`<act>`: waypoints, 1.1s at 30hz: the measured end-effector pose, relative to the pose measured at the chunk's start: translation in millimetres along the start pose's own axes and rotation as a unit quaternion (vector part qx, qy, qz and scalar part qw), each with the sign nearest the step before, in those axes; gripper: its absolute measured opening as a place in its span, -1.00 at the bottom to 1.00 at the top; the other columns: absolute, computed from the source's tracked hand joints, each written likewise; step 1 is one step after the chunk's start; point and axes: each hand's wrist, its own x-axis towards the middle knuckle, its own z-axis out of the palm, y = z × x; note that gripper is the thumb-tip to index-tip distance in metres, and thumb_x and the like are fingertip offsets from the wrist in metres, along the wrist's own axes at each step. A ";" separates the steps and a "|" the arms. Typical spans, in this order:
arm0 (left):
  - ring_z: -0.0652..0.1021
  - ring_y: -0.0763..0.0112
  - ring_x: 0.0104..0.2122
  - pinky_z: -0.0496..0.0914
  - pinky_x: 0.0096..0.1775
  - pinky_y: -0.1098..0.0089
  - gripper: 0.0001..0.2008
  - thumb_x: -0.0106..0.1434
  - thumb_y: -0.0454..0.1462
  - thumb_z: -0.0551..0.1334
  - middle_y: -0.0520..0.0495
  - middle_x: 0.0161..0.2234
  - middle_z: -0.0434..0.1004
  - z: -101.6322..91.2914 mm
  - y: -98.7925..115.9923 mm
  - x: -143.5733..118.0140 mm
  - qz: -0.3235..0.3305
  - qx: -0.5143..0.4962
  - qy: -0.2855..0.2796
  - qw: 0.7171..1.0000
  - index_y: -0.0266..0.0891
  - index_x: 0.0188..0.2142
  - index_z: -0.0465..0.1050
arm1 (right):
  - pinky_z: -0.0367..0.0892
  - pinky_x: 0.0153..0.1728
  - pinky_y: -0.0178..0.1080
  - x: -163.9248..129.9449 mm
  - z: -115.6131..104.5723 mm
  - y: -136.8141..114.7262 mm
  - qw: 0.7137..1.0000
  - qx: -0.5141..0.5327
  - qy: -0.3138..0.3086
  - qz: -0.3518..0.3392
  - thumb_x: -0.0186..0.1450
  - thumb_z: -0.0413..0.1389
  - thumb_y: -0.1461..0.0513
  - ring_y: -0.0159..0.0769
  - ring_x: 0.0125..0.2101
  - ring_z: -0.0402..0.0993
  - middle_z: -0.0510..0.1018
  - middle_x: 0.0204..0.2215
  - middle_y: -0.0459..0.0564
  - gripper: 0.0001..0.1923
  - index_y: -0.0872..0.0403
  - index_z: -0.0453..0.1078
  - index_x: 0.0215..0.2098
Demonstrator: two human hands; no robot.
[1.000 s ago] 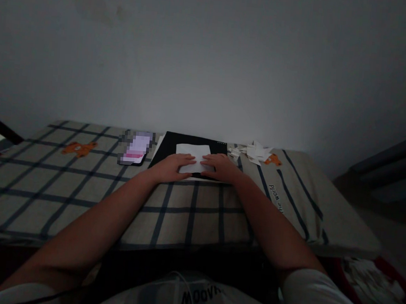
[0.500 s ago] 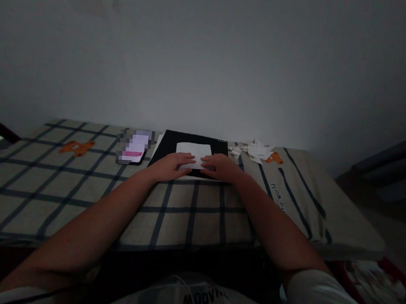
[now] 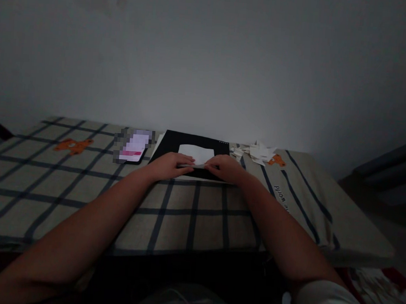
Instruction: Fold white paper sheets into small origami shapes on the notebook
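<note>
Here, a white paper (image 3: 196,153) is seen lying on a black board (image 3: 189,146) at the far middle of a checked cloth (image 3: 82,185). The paper's near edge is pinched by both hands: the left hand (image 3: 169,164) is closed on the near left part of it, and the right hand (image 3: 227,168) is closed on the near right part, the fingertips of the two almost meeting at the middle. The near edge appears slightly raised off the board, though the dim light leaves this hard to judge. Both forearms are stretched across the cloth from the near side. Just left of the board a phone (image 3: 134,147) is laid flat, its screen blurred out. To the right of the board, a heap of paper scraps (image 3: 257,151) is gathered beside an orange bear print (image 3: 273,160). Another bear print (image 3: 70,145) is shown far to the left on the cloth. A plain wall (image 3: 209,55) is seen behind.
</note>
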 end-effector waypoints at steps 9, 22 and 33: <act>0.53 0.26 0.03 0.37 0.10 0.22 -0.66 0.33 -0.06 0.11 -0.07 0.00 0.56 0.8 0.1 1.4 -0.006 -0.015 0.008 1.000 -0.14 -0.13 0.58 | 0.26 0.14 -0.08 0.2 6.3 -2.0 0.999 0.008 -0.010 -0.030 0.31 0.09 0.25 -0.22 0.10 0.41 0.53 0.03 0.06 -0.67 0.04 0.47 0.04; 0.55 0.27 -0.01 0.38 0.05 0.26 -0.66 0.26 -0.19 0.13 -0.12 -0.01 0.57 -0.3 -2.5 1.4 0.007 -0.022 0.004 1.000 -0.23 -0.06 0.54 | 0.27 0.12 -0.13 0.6 3.9 1.6 0.999 0.044 -0.024 -0.018 0.38 0.02 0.20 -0.26 0.07 0.44 0.56 0.00 0.01 -0.71 0.00 0.50 -0.02; 0.58 0.32 -0.20 0.39 -0.13 0.36 -0.60 0.30 -0.20 0.10 -0.09 -0.12 0.62 -2.0 -2.3 1.3 -0.047 -0.003 0.023 0.999 -0.24 0.07 0.47 | 0.31 -0.20 -0.25 0.1 -1.2 1.6 0.999 0.048 -0.004 0.003 0.37 0.02 0.15 -0.24 -0.23 0.54 0.65 -0.23 0.00 -0.72 0.02 0.57 -0.17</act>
